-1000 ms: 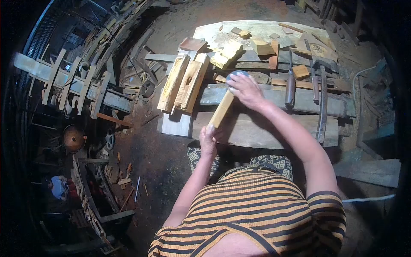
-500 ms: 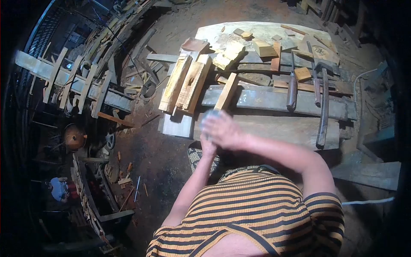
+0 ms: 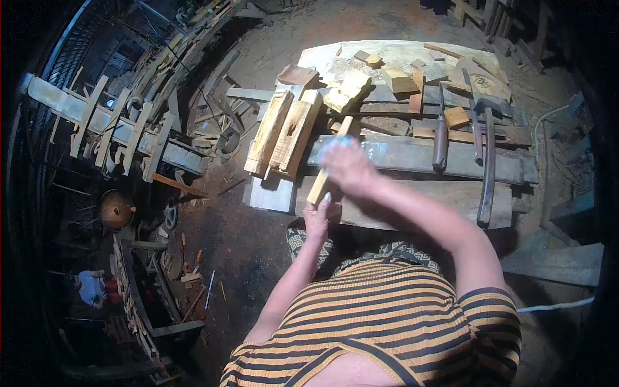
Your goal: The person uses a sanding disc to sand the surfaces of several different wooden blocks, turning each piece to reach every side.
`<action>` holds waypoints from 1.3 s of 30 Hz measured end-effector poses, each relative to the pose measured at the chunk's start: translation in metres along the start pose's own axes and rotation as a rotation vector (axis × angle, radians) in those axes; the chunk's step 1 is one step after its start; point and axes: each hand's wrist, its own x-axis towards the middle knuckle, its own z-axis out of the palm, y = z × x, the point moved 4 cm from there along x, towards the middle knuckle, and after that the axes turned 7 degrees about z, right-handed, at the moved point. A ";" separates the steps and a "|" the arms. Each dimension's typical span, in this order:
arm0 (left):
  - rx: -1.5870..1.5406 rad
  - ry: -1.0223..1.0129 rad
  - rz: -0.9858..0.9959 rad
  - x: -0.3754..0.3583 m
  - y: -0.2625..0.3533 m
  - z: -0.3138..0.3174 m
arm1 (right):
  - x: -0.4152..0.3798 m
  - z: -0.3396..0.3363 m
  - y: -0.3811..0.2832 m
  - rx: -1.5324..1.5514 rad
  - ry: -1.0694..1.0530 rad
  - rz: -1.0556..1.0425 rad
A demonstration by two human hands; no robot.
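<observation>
A narrow pale wooden stick [image 3: 318,189] slants away from me above the front of the low bench. At its near end, my left hand [image 3: 317,218] is closed around it with the thumb laid along the wood. My right hand [image 3: 348,166], slightly blurred, is wrapped over the middle of the stick. Under its fingers shows a bluish-grey pad [image 3: 342,140], too smeared to name exactly. The far end of the stick emerges beyond that hand, close to a rough yellow wood chunk [image 3: 348,90]. Left of the stick lie long wooden blocks [image 3: 293,132], one with a cut slot.
On the bench's right lie a wooden-handled chisel [image 3: 440,138], another long tool [image 3: 477,129] and a hammer-like tool [image 3: 487,164]. Small wood offcuts [image 3: 400,80] litter the far board. A slatted wooden rack [image 3: 116,126] stands left. Another person [image 3: 90,287] is at lower left.
My right hand has slid away from me along the stick, from the near end to its middle. The stick's near end and my left thumb now show.
</observation>
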 end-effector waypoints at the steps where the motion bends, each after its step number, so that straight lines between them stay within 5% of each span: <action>1: -0.087 -0.040 0.097 0.001 0.001 0.000 | -0.016 0.003 -0.026 0.012 -0.024 -0.146; 3: -0.040 -0.106 0.214 0.000 0.001 -0.007 | -0.042 0.023 -0.056 0.311 0.091 -0.165; 9: -0.347 -0.102 0.147 -0.001 -0.003 -0.011 | -0.033 0.046 -0.032 0.341 -0.093 -0.139; 12: -0.192 -0.153 -0.140 -0.002 0.000 -0.011 | -0.016 0.054 0.002 0.218 0.073 -0.178; 13: -0.192 -0.147 -0.142 -0.002 0.000 -0.012 | 0.002 0.040 0.019 0.262 -0.167 -0.045; 16: -0.237 -0.143 -0.128 -0.004 0.004 -0.010 | 0.019 0.053 0.080 0.162 0.037 0.343; 19: -0.208 -0.206 -0.139 -0.003 0.000 -0.013 | 0.016 0.058 0.069 0.136 0.056 0.394; 23: -0.232 -0.182 -0.099 -0.004 -0.009 -0.014 | -0.008 0.036 -0.030 0.089 -0.368 -0.078; 24: -0.285 -0.103 -0.008 -0.003 -0.016 -0.018 | -0.028 0.066 -0.041 0.353 -0.146 -0.116; 27: -0.332 -0.016 0.096 -0.002 -0.010 -0.019 | -0.018 0.059 -0.047 0.395 -0.272 -0.216; 29: -0.220 -0.208 -0.062 -0.001 -0.001 -0.015 | 0.013 0.024 -0.022 0.106 -0.388 -0.147; 31: -0.257 -0.237 -0.198 -0.001 -0.010 -0.019 | 0.039 0.046 0.038 0.225 -0.277 0.187; 33: -0.253 -0.159 -0.151 -0.003 -0.004 -0.015 | 0.034 0.055 0.070 0.203 0.132 0.339; 37: -0.256 -0.158 -0.120 -0.004 -0.003 -0.013 | 0.021 0.068 0.049 0.197 0.125 0.305; 38: -0.258 -0.160 -0.120 -0.002 -0.006 -0.013 | 0.009 0.069 0.026 0.072 0.091 0.072; 39: -0.271 -0.135 -0.068 -0.001 -0.007 -0.015 | -0.001 0.058 0.002 0.309 -0.016 0.101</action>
